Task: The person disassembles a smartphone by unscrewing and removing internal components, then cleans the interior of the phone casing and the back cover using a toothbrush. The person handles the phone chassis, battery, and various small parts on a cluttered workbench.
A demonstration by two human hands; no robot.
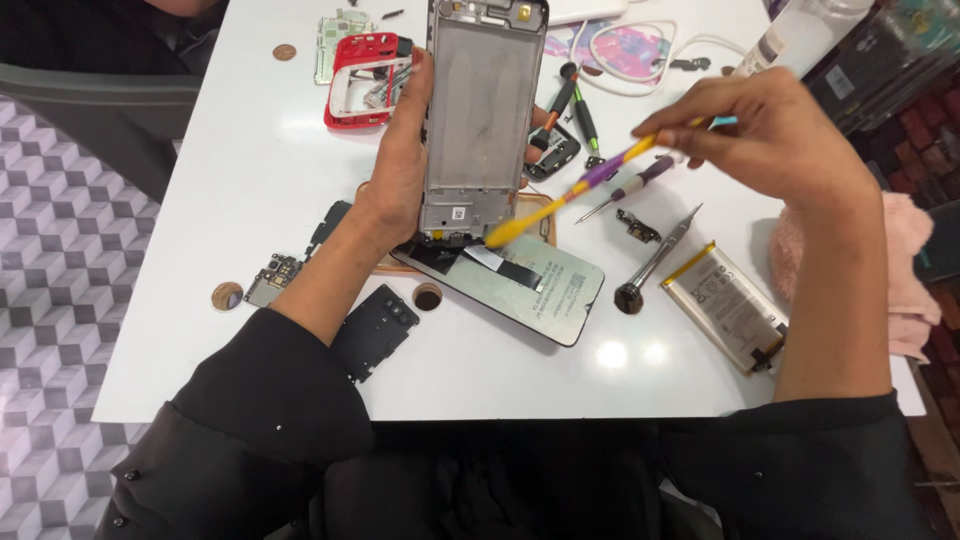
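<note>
The left hand (400,170) grips the phone frame (483,120) upright above the detached screen (520,285) on the white table (250,180), while the right hand (770,135), closed on a yellow pry tool (570,195), works its tip at the frame's lower edge, which probably calls for gentle, steady levering.

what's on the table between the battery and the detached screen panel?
A metal screwdriver lies diagonally between the battery and the screen panel, touching neither; bare white table otherwise. Shown in the head view.

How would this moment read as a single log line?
left hand: holds phone frame upright | right hand: holds yellow-purple brush, tip at frame's lower edge | white table: screen panel, battery, screwdrivers
</note>
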